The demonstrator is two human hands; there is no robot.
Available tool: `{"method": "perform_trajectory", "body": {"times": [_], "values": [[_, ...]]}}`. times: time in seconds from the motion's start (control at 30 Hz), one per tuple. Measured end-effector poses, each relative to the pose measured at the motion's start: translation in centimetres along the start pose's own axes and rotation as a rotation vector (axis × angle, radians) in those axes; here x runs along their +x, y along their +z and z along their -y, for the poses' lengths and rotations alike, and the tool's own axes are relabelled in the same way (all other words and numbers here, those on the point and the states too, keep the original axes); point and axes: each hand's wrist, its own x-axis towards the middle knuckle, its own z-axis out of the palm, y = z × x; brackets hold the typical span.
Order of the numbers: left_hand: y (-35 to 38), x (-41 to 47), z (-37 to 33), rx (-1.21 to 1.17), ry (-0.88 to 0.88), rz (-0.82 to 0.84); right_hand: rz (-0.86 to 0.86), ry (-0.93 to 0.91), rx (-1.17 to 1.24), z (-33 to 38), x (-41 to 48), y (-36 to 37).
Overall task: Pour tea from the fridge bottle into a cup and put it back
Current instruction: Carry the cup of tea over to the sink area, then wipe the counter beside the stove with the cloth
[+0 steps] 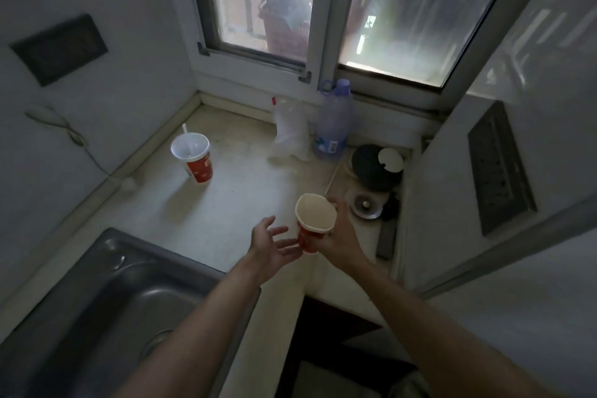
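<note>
Red paper cup (314,220) gripped in my right hand (340,240), contents unclear; left hand (270,245) fingers spread alongside. Far red cup (197,165) holds white straw (185,133).

A red paper cup (315,213) with a white rim and a pale cream inside is gripped by the right hand (339,237), whose fingers wrap its right side. It leans with its mouth toward the camera, the rim slightly squashed out of round. Its red base is just beside the fingertips of the spread left hand (269,244).
</note>
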Motion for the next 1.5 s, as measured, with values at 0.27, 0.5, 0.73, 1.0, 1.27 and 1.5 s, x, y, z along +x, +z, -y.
{"method": "perform_trajectory", "body": {"times": [0.27, 0.5, 0.73, 1.0, 1.27, 1.5], "values": [[-0.1, 0.8, 0.0, 0.016, -0.013, 0.003, 0.024, 0.019, -0.046, -1.2, 0.3, 0.5], [-0.3, 0.9, 0.1, 0.030, -0.008, 0.008, 0.053, 0.022, -0.083, -1.7, 0.3, 0.5], [0.4, -0.2, -0.3, 0.149, 0.033, -0.001, 0.106, 0.054, -0.169, -1.6, 0.2, 0.4], [1.0, -3.6, -2.3, 0.997, 0.396, -0.180, 0.250, 0.056, -0.288, 0.4, 0.1, -2.1], [0.0, -10.6, -4.6, 1.671, 0.639, -0.310, 0.364, 0.010, -0.599, 7.1, -0.9, -6.1], [-1.6, -17.3, -3.8, 1.824, 0.703, -0.433, 0.417, -0.127, -0.743, 12.8, -4.3, -8.2]]}}
